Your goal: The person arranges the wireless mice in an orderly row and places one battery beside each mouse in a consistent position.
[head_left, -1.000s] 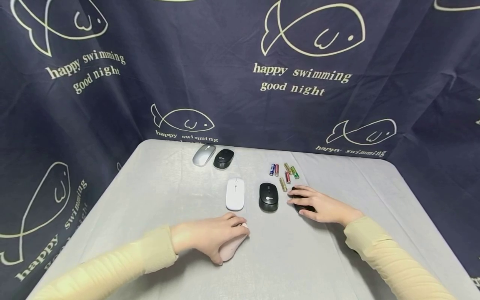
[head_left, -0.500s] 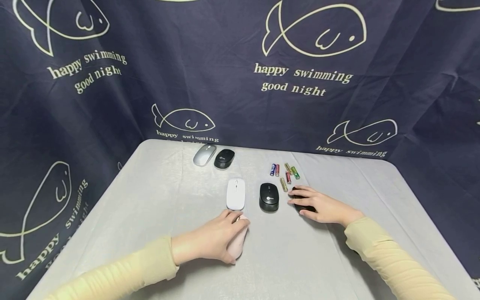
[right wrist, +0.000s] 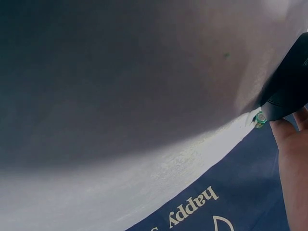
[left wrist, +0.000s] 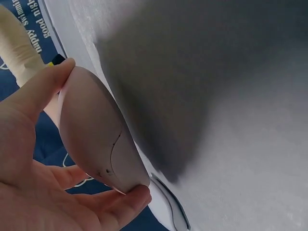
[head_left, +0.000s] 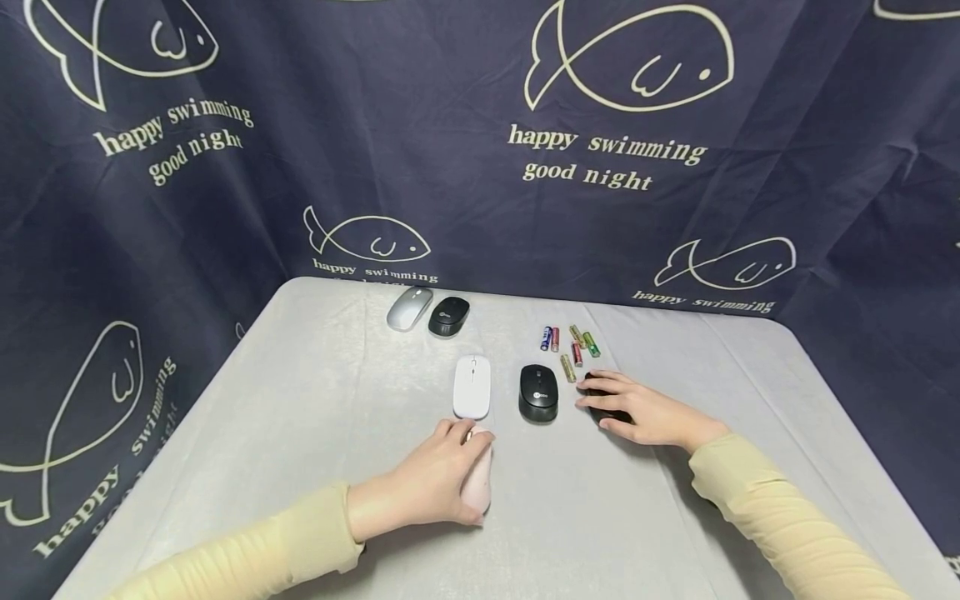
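Observation:
My left hand (head_left: 423, 482) grips a pale pink computer mouse (head_left: 478, 485) between thumb and fingers, just in front of a white mouse (head_left: 472, 387). The left wrist view shows this pink mouse (left wrist: 96, 130) from the side, thumb at one end and fingertips at the other. My right hand (head_left: 651, 412) holds a black mouse (head_left: 609, 415) on the right, largely hidden beneath its fingers. Between the hands lies another black mouse (head_left: 538, 393). In the right wrist view only part of the held black mouse (right wrist: 288, 84) shows, with fingers against its side.
Several AA-type batteries, among them a gold one (head_left: 567, 368) and a blue one (head_left: 546, 338), lie behind the black mice. Farther back sit a silver mouse (head_left: 410, 309) and a black mouse (head_left: 449, 317). A dark blue fish-print curtain (head_left: 480, 167) surrounds the pale table (head_left: 300, 400).
My left hand has turned the pink mouse from slanted to nearly straight and brought it right up near the white mouse's front end. The right hand has stayed still.

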Demonstrator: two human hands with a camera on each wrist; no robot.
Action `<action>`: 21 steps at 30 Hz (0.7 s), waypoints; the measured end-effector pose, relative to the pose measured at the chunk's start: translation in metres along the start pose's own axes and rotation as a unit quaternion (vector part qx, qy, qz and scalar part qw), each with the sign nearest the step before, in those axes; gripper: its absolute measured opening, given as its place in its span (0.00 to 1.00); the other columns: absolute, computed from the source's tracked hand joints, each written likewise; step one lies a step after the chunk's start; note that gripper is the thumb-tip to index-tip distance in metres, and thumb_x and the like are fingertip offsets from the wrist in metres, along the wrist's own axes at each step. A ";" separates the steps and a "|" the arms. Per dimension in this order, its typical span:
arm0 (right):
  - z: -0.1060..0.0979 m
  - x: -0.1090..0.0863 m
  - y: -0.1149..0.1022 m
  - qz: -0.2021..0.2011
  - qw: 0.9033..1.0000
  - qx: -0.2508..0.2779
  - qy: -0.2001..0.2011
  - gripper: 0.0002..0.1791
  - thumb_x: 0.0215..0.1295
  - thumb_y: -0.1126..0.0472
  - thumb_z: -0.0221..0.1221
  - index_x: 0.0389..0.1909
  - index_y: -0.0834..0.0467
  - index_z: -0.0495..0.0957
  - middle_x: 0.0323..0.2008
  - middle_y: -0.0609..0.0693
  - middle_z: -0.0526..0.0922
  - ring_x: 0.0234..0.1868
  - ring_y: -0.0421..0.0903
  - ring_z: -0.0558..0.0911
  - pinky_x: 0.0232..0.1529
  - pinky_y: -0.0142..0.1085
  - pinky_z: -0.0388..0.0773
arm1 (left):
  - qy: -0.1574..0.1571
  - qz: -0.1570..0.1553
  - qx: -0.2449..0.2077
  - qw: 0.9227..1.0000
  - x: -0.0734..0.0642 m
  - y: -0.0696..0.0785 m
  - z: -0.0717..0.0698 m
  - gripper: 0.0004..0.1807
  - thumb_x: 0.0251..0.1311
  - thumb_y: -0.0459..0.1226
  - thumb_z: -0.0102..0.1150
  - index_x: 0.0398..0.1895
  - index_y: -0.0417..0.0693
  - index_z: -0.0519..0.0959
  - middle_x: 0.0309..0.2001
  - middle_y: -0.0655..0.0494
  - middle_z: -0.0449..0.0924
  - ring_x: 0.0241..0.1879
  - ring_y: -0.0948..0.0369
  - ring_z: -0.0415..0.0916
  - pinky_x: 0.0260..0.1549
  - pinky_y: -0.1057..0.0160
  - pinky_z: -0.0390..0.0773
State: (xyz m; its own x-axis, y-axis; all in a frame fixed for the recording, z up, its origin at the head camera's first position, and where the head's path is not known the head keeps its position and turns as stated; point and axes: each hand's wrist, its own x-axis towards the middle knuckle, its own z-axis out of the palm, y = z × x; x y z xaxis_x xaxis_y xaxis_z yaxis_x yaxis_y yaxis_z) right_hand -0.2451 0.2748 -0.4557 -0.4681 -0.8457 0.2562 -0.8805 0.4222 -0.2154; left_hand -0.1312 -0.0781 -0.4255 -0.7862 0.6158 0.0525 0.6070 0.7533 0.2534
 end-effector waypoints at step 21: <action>0.000 0.001 -0.001 0.002 1.000 0.000 -0.005 0.23 0.56 0.63 0.63 0.56 0.56 0.77 0.59 0.57 0.74 0.62 0.65 0.66 0.71 0.30 0.45 | -0.008 -0.014 -0.003 1.000 0.003 -0.001 0.007 0.51 0.28 0.57 0.76 0.61 0.48 0.68 0.59 0.42 0.68 0.54 0.49 0.66 0.53 0.55 0.74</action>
State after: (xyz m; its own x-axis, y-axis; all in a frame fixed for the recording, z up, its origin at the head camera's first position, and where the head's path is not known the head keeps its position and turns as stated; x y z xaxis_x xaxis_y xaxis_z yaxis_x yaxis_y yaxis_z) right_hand -0.2449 0.2740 -0.4550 -0.4708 -0.8471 0.2466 -0.8788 0.4257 -0.2155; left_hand -0.1335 -0.0756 -0.4328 -0.8011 0.5978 0.0291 0.5835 0.7692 0.2605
